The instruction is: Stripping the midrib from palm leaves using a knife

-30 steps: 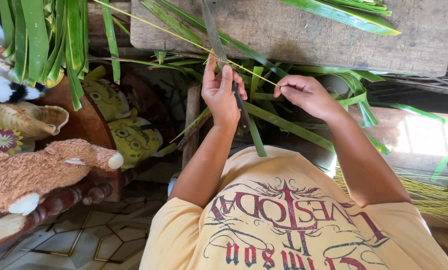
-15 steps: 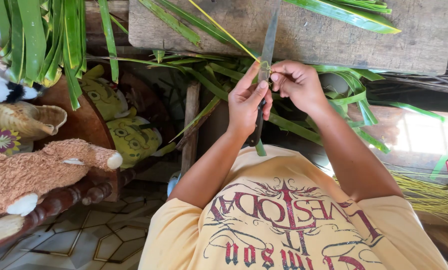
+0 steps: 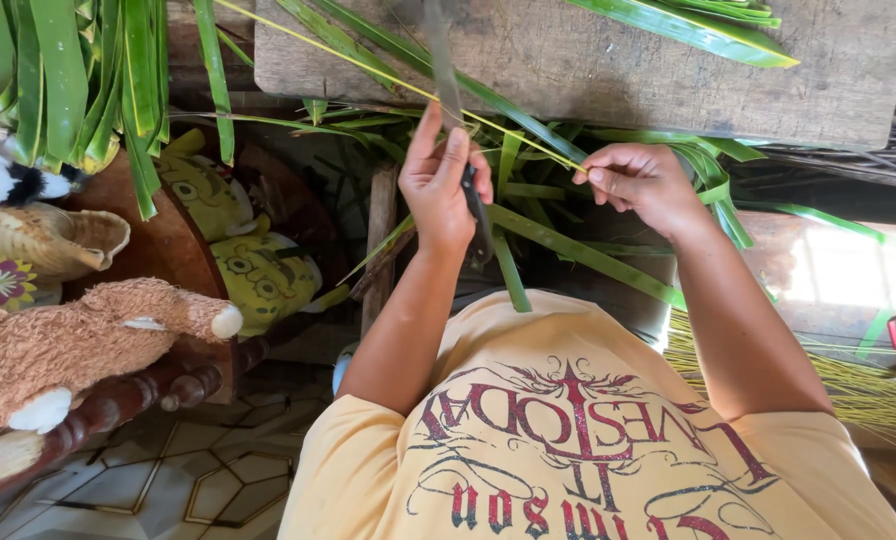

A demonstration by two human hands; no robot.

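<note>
Left hand (image 3: pixel 446 190) grips a dark-handled knife (image 3: pixel 460 150), right hand (image 3: pixel 640 182) pinches a thin yellow-green leaf rib (image 3: pixel 388 78) by the wooden bench's (image 3: pixel 648 70) near edge, mid-stripping; next probably needs steady tension.

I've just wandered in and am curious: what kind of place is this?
Probably a home work corner for palm-leaf craft: long green leaf strips hang over a worn wooden bench, with a brown plush toy and patterned floor tiles nearby.

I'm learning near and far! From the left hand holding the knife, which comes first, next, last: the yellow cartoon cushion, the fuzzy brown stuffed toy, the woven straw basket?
1. Yellow cartoon cushion, just beside the left hand.
2. Fuzzy brown stuffed toy, lower, farther out.
3. Woven straw basket, at the far edge.
</note>
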